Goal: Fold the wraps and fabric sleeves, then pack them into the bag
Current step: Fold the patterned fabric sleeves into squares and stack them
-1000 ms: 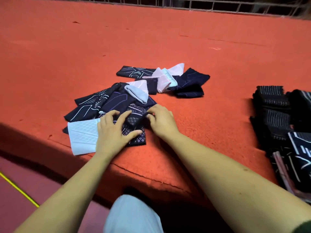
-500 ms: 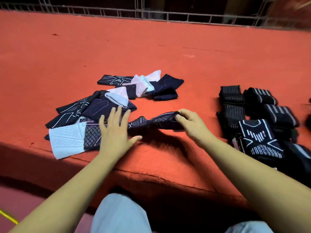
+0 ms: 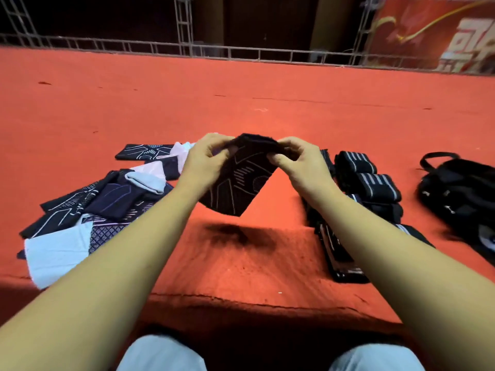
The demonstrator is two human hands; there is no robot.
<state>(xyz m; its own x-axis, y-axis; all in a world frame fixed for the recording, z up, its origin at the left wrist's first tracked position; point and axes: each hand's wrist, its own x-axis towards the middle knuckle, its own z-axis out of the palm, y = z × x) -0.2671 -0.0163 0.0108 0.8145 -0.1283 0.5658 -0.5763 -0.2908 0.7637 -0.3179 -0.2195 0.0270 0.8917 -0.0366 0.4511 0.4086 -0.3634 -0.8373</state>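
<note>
Fingers (image 3: 214,142) of the left hand (image 3: 203,163) curl over the top left corner of a dark patterned sleeve (image 3: 238,183), thumb in front, pinching the cloth; the fingers of the right hand (image 3: 302,164) pinch the top right corner in the same way, so both hands grasp one piece; the sleeve hangs between them, lifted off the red carpeted platform (image 3: 241,89), its pale line pattern facing the camera and its lower corner free above a dark shadow on the carpet, roughly midway along the near edge; toward the left end of the near edge lies a loose heap of unfolded sleeves (image 3: 112,199), dark navy with thin line prints, overlapping one another, with a light blue piece (image 3: 56,253) flat at the heap's near corner and pale pink bits further back; toward the right, partly hidden behind the right forearm, sit black rolled wraps (image 3: 375,183) with grey stripes, close together, and flat black pieces (image 3: 340,253) lie beside them nearer the near edge; a black bag (image 3: 460,188) rests on the platform at the right edge of the view, apart from the wraps; along the far edge runs a metal truss railing (image 3: 160,48), with a red banner (image 3: 442,33) behind its right end; knees in light trousers (image 3: 160,354) show below the near edge.
</note>
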